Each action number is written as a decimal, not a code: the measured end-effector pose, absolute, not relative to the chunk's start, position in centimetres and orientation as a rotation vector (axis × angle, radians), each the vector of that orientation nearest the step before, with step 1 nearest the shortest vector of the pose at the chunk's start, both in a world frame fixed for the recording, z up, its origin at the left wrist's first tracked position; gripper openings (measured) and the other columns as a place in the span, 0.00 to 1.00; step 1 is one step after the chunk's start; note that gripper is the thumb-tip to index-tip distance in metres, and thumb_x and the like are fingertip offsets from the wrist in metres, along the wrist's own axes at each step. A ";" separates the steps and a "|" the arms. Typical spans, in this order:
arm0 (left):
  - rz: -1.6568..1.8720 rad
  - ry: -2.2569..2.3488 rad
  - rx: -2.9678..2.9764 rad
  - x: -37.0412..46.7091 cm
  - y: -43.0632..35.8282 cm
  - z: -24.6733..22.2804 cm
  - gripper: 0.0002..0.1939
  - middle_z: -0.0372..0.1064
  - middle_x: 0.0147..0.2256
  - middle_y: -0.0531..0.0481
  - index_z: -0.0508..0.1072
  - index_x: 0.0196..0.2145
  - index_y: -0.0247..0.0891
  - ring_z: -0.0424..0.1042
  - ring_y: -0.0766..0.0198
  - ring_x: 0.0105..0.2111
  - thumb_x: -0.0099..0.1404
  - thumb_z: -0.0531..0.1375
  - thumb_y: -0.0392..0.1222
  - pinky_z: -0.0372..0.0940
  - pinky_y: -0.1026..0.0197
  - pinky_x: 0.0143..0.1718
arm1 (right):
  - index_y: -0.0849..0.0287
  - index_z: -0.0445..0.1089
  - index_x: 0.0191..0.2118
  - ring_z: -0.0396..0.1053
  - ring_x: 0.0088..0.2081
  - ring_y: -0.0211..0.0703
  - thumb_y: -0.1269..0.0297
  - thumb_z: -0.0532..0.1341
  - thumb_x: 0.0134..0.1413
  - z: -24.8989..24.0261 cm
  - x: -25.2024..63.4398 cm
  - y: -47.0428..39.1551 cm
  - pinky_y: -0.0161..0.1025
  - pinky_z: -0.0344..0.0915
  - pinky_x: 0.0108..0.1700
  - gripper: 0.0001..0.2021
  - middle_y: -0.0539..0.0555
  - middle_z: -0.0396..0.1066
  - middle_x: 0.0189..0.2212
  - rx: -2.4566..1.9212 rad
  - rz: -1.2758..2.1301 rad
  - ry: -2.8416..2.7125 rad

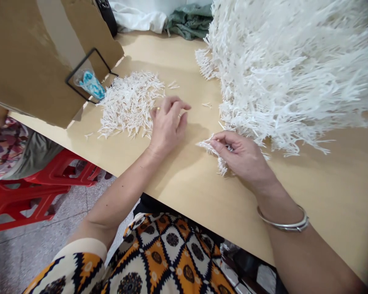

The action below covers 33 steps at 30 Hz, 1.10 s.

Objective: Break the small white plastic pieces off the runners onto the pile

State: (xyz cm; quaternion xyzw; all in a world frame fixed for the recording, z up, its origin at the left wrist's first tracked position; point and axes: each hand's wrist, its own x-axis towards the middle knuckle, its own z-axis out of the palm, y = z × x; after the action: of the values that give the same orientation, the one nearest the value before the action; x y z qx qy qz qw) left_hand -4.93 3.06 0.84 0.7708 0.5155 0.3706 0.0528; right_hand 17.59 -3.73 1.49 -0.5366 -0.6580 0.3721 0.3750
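Just beside the large white, branching, plastic-looking heap, the fingers of the right hand pinch a small white, spindly cluster, apparently for picking apart, the next move likely needing the parted, seemingly empty fingers of the left hand.

Just off centre at three o'clock, my right hand, a silver bangle on its wrist, pinches a small bunch of white branched sprigs between thumb and forefinger. My left hand, fingers loosely bent, is near the centre toward eleven o'clock, beside a low pile of short white sprigs at ten. A large white heap fills two o'clock; a cardboard box stands farther out at ten, crumpled green cloth lies at twelve.
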 end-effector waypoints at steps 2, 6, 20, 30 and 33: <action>1.042 1.304 2.391 -4.5 2.6 1.2 0.13 0.76 0.53 0.42 0.75 0.50 0.42 0.74 0.54 0.56 0.80 0.55 0.50 0.60 0.47 0.63 | 0.53 0.75 0.38 0.68 0.35 0.41 0.61 0.65 0.65 1.3 17.8 -3.5 0.41 0.65 0.40 0.05 0.50 0.72 0.31 -1.373 0.864 -1.619; 0.976 0.840 2.267 -3.7 2.0 1.4 0.18 0.80 0.48 0.43 0.77 0.49 0.39 0.78 0.61 0.49 0.79 0.58 0.56 0.68 0.56 0.56 | 0.52 0.73 0.37 0.61 0.28 0.39 0.58 0.64 0.67 0.8 18.4 -3.2 0.41 0.60 0.32 0.07 0.49 0.66 0.27 -1.387 0.824 -1.510; 0.898 0.725 1.722 -3.1 1.9 1.0 0.24 0.73 0.36 0.51 0.73 0.41 0.37 0.69 0.70 0.34 0.71 0.64 0.64 0.66 0.64 0.39 | 0.52 0.68 0.33 0.59 0.27 0.38 0.58 0.65 0.64 1.2 17.9 -3.4 0.41 0.60 0.32 0.09 0.47 0.63 0.26 -1.306 0.930 -1.573; 0.816 0.802 1.786 -2.9 1.9 1.2 0.27 0.71 0.30 0.53 0.75 0.35 0.37 0.65 0.70 0.30 0.68 0.65 0.68 0.63 0.64 0.35 | 0.52 0.73 0.38 0.72 0.34 0.44 0.61 0.66 0.62 0.5 17.4 -3.2 0.45 0.69 0.40 0.03 0.52 0.76 0.34 -1.383 0.801 -1.520; 0.807 0.711 1.814 -3.0 1.6 1.4 0.24 0.70 0.30 0.54 0.74 0.34 0.37 0.65 0.70 0.30 0.71 0.65 0.64 0.63 0.64 0.35 | 0.52 0.71 0.35 0.70 0.32 0.44 0.63 0.64 0.62 0.3 17.2 -2.9 0.44 0.66 0.37 0.03 0.52 0.73 0.30 -1.459 0.706 -1.538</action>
State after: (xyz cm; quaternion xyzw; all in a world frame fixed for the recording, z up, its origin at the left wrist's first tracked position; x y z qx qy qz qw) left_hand -3.00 1.60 1.44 0.7482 0.2933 0.3326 0.4935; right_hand 17.23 -2.90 0.32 -0.5868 -0.6188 0.2842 0.4382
